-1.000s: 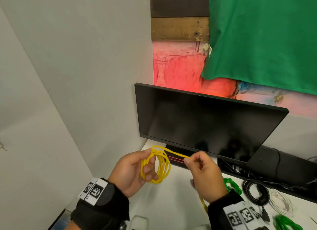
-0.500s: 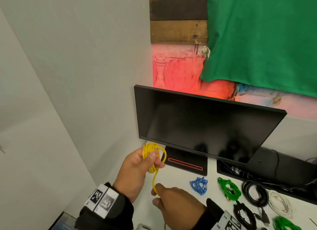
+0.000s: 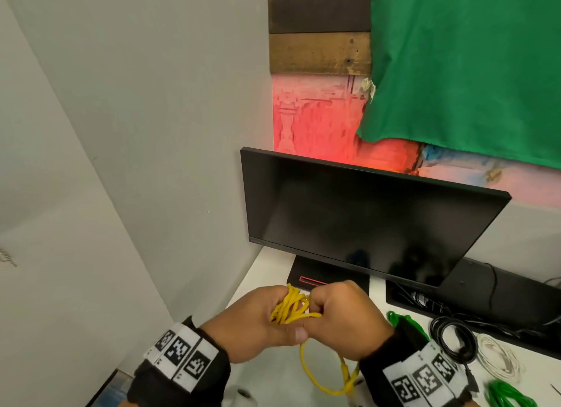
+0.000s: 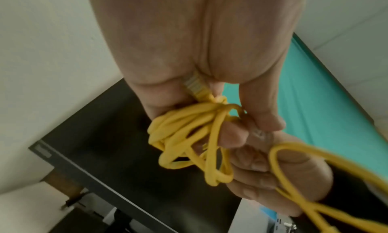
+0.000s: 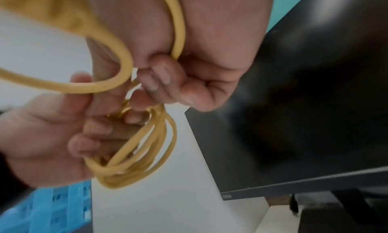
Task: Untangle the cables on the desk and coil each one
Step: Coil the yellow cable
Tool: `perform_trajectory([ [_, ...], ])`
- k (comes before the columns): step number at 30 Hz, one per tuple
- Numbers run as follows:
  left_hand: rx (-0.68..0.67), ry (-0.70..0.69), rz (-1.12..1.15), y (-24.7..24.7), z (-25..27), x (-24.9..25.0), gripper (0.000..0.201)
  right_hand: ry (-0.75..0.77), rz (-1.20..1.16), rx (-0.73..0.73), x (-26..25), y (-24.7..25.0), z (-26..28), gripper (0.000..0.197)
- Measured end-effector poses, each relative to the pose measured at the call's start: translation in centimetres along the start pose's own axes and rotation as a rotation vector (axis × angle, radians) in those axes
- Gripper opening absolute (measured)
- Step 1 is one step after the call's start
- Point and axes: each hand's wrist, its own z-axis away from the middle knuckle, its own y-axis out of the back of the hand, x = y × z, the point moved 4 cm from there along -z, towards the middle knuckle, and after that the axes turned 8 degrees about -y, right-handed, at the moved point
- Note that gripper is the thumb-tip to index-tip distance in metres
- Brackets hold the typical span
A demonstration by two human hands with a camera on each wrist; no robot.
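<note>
A yellow cable (image 3: 290, 308) is bunched into a small coil held between both hands above the white desk (image 3: 267, 273). My left hand (image 3: 258, 321) grips the coil (image 4: 189, 137), with one plug (image 4: 195, 85) tucked against the palm. My right hand (image 3: 340, 315) has its fingers curled round a strand (image 5: 178, 37) beside the coil (image 5: 134, 153). A loose loop (image 3: 321, 376) with the other plug hangs below the hands. Coiled green (image 3: 406, 321), black (image 3: 455, 340) and white (image 3: 498, 358) cables lie on the desk at the right.
A black monitor (image 3: 364, 221) stands just behind the hands, with its base (image 3: 321, 276) on the desk. A grey wall (image 3: 136, 133) closes in at the left. Another green coil (image 3: 507, 394) lies at the lower right corner. Black equipment with wires (image 3: 491, 294) sits behind the monitor's right side.
My right hand has come up from below to meet the left at the coil. Both hands have dropped lower in view, and the strand now wraps across the bundle.
</note>
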Motion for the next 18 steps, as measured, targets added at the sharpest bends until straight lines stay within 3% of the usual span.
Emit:
perform_trajectory([
  [4, -0.017, 0.038, -0.190, 1.1, -0.4, -0.4, 0.022, -0.005, -0.287, -0.185, 0.9, 0.1, 0.0, 0.028],
  [7, 0.150, 0.053, -0.298, 2.8, -0.4, -0.9, 0.024, -0.068, -0.669, -0.385, 1.6, 0.5, 0.1, 0.016],
  [9, 0.293, 0.046, -0.311, 3.8, -0.4, -1.3, 0.033, -0.144, -1.020, -0.453, 2.7, 0.5, 0.2, 0.028],
  [11, 0.354, 0.029, -0.349, 4.1, -0.7, -1.7, 0.038, -0.166, -1.185, -0.482, 3.3, 0.2, 0.2, 0.043],
  [14, 0.382, 0.082, -0.356, 4.1, -0.9, -2.2, 0.035, -0.185, -1.272, -0.358, 3.6, 0.3, -0.3, 0.041],
  [18, 0.315, 0.147, -0.372, 3.7, -0.9, -3.0, 0.036, -0.090, -0.793, -0.036, 3.5, 1.1, -0.4, 0.036],
])
